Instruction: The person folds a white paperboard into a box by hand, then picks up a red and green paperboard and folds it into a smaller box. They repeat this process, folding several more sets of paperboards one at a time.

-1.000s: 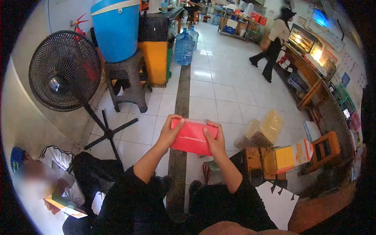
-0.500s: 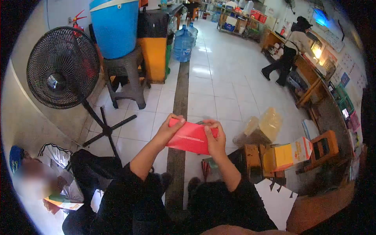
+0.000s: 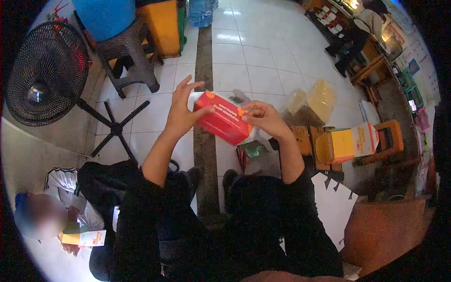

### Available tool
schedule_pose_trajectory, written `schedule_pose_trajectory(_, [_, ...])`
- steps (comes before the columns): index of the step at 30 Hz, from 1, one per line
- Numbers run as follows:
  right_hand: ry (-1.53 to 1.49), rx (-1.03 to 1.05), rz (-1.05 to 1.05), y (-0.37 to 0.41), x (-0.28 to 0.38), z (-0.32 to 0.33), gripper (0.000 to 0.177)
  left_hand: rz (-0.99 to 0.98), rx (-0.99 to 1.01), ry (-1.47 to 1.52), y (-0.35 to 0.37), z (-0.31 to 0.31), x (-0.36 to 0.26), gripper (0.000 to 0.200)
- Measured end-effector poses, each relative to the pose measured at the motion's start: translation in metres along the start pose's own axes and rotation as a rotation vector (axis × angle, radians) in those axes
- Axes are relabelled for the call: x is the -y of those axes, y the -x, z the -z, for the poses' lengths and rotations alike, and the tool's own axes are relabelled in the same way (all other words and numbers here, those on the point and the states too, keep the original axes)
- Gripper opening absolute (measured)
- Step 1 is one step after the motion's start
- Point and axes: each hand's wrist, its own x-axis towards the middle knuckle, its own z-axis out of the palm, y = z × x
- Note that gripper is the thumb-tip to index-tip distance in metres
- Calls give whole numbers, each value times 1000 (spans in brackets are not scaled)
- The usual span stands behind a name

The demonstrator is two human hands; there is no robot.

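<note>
A red paperboard box [image 3: 221, 123] with orange corners and pale printed lettering is held up in front of me, slightly tilted. My right hand [image 3: 268, 120] is closed on its right end, thumb and fingers pinching the edge. At the left end, my left hand [image 3: 183, 110] has its fingers spread and raised, its thumb lying against the printed face. A white flap shows by the box's upper left corner. To the right, a yellow, white and orange carton [image 3: 345, 144] rests on a wooden stool [image 3: 387, 141].
On the left stand a black fan [image 3: 47, 75] and a dark plastic stool [image 3: 127, 56] bearing a blue bucket [image 3: 103, 19]. Bagged yellowish items [image 3: 322, 101] lie right of centre, near notched white card [image 3: 333, 207]. One person sits low left with a carton; another is at the right-hand counter.
My view has tipped downward. The flat-looking red piece now shows as a box with depth, turned to its lettered face. My left fingers have come off its edge and spread.
</note>
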Motion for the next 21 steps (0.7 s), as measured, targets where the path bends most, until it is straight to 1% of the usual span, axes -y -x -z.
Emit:
schedule_pose_trajectory(3, [304,-174,11,-1,-2,-5,31,243,155,-39,14,-14,43,65])
schedule_pose_trajectory(6, [681,-392,-10,-9,-14,-13,31,406,681,-75,26,-4,54,73])
schedule_pose_trajectory(9, [797,-470,28,-12,-23,-15,34,347,998,-225,35,-1,47,63])
schedule_pose_trajectory(10, [820,-473,65,-16,-37,-11,34,329,1049,-268,32,3,37,62])
schedule_pose_trajectory(12, [866,-480,136,-24,-75,-2,36,335,1078,-235,32,4,39,63])
schedule_pose_trajectory(14, [1025,-445,-22,-18,-100,-2,44,318,1089,-204,32,2,38,64])
schedule_pose_trajectory(15, [1101,-424,-101,-16,-102,-3,48,302,1082,-193,31,2,38,64])
schedule_pose_trajectory(16, [1038,-253,-258,-21,-100,4,62,287,1075,-181,31,2,38,64])
schedule_pose_trajectory(19, [1015,-264,-214,-17,-100,5,62,266,1062,-163,33,1,38,63])
schedule_pose_trajectory(21, [938,-241,-249,-18,-98,7,64,297,1095,-195,31,0,36,62])
